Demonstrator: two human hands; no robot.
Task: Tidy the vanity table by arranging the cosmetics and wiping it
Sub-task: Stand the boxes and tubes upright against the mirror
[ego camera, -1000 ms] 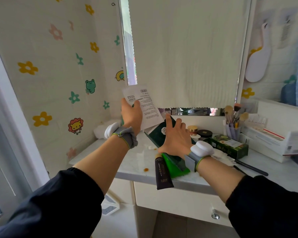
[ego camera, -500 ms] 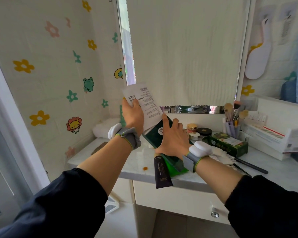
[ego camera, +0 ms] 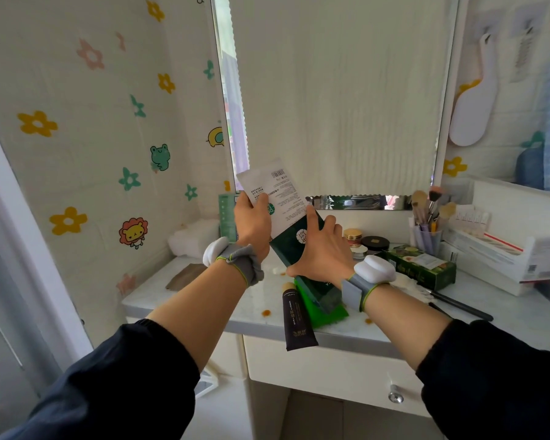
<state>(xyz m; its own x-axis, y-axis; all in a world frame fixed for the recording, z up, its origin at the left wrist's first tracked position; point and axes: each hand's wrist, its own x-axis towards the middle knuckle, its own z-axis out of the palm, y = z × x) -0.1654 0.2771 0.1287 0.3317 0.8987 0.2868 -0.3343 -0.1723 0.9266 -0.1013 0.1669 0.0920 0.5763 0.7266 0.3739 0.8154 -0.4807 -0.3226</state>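
Observation:
My left hand (ego camera: 253, 222) holds a white printed sachet (ego camera: 275, 195) up above the back left of the vanity table (ego camera: 204, 300). My right hand (ego camera: 321, 252) grips a dark green sachet (ego camera: 294, 246), thumb under its lower edge and fingers spread over its face, tilted up off a bright green packet (ego camera: 326, 308). A dark brown tube (ego camera: 297, 319) lies at the table's front edge, its end sticking out past it. Orange drips (ego camera: 266, 312) spot the marble top.
Small jars (ego camera: 367, 242), a green box (ego camera: 423, 268), a cup of makeup brushes (ego camera: 427, 223) and white boxes (ego camera: 502, 246) crowd the back right. A black pencil (ego camera: 461, 304) lies at the right. A white cloth (ego camera: 192, 239) sits in the back left corner. A drawer (ego camera: 331, 369) is below.
My right hand has lifted the dark green sachet's far end higher off the table. The left hand with the white sachet has stayed about where it was.

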